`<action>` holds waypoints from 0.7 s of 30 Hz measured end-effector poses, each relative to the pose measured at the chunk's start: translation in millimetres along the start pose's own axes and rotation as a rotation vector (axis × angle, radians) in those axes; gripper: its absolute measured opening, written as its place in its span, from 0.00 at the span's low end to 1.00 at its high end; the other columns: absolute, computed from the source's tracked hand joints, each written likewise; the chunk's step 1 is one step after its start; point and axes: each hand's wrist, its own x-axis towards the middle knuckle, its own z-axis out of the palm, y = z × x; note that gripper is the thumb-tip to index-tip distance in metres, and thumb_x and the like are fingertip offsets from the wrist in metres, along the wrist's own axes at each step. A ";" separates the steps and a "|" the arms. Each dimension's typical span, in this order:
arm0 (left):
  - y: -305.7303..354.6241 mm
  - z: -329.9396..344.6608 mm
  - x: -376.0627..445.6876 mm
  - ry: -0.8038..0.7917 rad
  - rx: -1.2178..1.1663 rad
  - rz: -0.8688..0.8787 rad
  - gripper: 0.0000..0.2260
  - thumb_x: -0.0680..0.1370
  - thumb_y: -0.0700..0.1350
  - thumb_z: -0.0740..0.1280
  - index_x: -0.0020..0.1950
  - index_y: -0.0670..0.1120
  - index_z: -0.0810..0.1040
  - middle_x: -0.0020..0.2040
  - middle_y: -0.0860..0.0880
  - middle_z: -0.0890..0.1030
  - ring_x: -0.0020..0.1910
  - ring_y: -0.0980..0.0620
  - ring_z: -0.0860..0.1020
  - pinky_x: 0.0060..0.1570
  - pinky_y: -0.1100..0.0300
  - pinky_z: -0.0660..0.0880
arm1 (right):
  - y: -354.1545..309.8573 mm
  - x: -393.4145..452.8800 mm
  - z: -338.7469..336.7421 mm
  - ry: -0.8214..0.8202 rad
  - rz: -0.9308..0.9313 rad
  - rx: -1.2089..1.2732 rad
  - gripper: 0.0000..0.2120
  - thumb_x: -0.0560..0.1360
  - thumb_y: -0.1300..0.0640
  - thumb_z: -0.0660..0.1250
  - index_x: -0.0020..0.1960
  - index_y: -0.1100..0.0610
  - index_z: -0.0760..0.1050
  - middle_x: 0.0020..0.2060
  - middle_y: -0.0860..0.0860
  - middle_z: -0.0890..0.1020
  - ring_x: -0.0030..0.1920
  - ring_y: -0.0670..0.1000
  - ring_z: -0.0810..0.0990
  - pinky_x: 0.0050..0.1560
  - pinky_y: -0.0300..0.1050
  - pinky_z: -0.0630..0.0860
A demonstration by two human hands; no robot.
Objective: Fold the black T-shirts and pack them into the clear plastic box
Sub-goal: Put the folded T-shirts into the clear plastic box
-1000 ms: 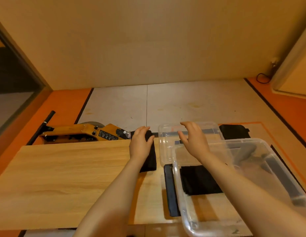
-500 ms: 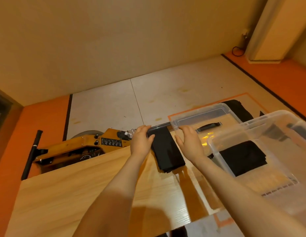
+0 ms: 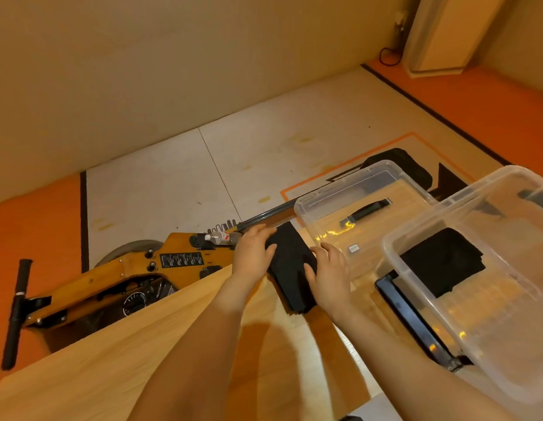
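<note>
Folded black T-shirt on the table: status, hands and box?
Left hand and right hand grip folded black T-shirt on wooden table. Clear plastic box alongside, one black shirt inside. Path clear.

No wording is legible: the black panel [image 3: 181, 259] on the yellow machine [image 3: 112, 287] carries print too small to read, as does the bottle [image 3: 223, 238].
</note>
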 end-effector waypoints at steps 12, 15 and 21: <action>-40.0 14.2 64.3 -0.257 0.097 0.363 0.19 0.79 0.47 0.64 0.71 0.53 0.71 0.73 0.50 0.67 0.72 0.48 0.64 0.70 0.46 0.66 | -12.5 -9.0 63.2 0.191 0.302 -0.044 0.21 0.78 0.50 0.65 0.69 0.55 0.71 0.69 0.56 0.71 0.71 0.57 0.66 0.71 0.57 0.62; -44.9 20.4 77.2 -0.302 0.140 0.431 0.19 0.81 0.48 0.63 0.73 0.53 0.69 0.75 0.49 0.64 0.74 0.47 0.61 0.72 0.46 0.63 | -16.6 -12.0 76.9 0.211 0.338 -0.067 0.22 0.79 0.48 0.63 0.71 0.55 0.70 0.72 0.57 0.68 0.73 0.58 0.64 0.73 0.58 0.59; -50.1 38.7 93.6 -0.486 0.134 0.487 0.20 0.82 0.49 0.59 0.75 0.54 0.64 0.79 0.47 0.55 0.77 0.45 0.54 0.72 0.48 0.59 | -12.1 -19.3 98.9 0.133 0.444 -0.104 0.26 0.81 0.44 0.59 0.75 0.54 0.65 0.75 0.59 0.63 0.76 0.59 0.59 0.75 0.58 0.56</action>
